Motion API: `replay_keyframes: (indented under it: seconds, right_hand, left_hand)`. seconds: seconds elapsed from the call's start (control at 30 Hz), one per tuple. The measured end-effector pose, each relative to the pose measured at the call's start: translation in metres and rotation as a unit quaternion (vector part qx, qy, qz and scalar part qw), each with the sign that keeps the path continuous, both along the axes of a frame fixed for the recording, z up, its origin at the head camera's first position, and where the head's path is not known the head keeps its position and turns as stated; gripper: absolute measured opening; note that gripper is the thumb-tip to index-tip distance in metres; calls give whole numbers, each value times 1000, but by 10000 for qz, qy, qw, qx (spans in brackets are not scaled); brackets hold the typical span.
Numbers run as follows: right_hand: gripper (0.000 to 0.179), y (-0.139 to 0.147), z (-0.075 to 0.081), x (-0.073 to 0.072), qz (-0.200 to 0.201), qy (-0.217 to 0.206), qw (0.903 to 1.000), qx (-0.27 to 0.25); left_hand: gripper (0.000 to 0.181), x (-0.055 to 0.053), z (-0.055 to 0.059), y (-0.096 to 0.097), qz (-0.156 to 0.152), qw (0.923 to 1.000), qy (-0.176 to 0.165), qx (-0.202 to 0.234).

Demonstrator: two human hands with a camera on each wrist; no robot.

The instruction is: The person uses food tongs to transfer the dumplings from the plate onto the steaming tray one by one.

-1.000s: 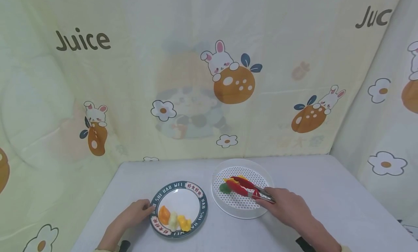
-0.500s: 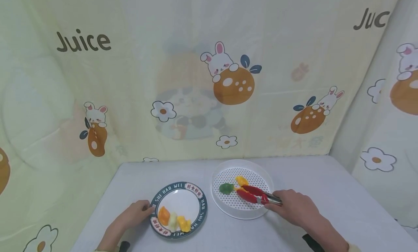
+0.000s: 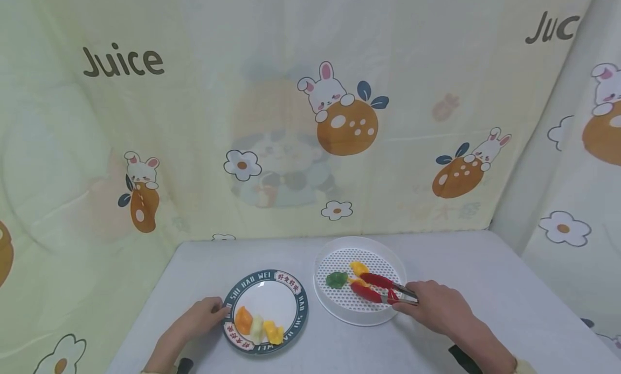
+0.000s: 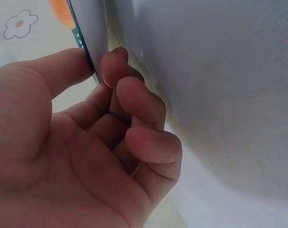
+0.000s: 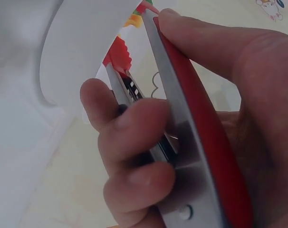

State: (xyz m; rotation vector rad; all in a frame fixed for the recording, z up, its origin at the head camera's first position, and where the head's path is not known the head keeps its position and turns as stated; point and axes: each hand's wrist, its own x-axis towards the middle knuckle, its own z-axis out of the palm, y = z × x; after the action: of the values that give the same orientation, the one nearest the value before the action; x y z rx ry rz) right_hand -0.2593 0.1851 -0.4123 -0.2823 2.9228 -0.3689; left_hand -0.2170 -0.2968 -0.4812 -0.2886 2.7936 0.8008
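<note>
My left hand (image 3: 204, 316) pinches the near-left rim of a white plate (image 3: 303, 309) with a dark green lettered border; the left wrist view shows the thumb on one face and fingers behind. An orange piece (image 3: 243, 320), a pale one (image 3: 257, 330) and a yellow one (image 3: 274, 332) lie on that plate. My right hand (image 3: 439, 306) grips red-tipped metal tongs (image 3: 378, 281), fingers curled round the handles in the right wrist view. The tongs' tips stand apart over a white perforated round tray (image 3: 359, 317), around or beside a yellow piece (image 3: 356, 281). A green piece (image 3: 337, 279) and another yellow piece (image 3: 359, 268) lie there.
The tray stands right of the plate on a white-covered table (image 3: 456, 266). A printed curtain (image 3: 271, 110) with rabbits and flowers hangs behind the table's far edge, and another hanging cloth (image 3: 567, 191) closes the right side.
My right hand and the tongs have shifted to the right, away from the green piece. The tongs' tips have spread slightly since half a second ago. My left hand and the plate have stayed put.
</note>
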Motion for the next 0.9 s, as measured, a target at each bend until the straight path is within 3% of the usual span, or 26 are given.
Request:
replay_keyframes:
  seconds: [0.33,0.67,0.9]
  right_hand:
    - [83,1,1,-1,-111,-167,9996,-206]
    - [107,-15,8,3,-112,-2,9984,-547]
    - [105,-35,8,8,94,113,9980,-617]
  left_hand:
    - [23,0,1,1,41,10000,-46,32]
    - [23,2,3,2,45,10000,0,54]
    - [24,1,2,1,25,10000,-9,55]
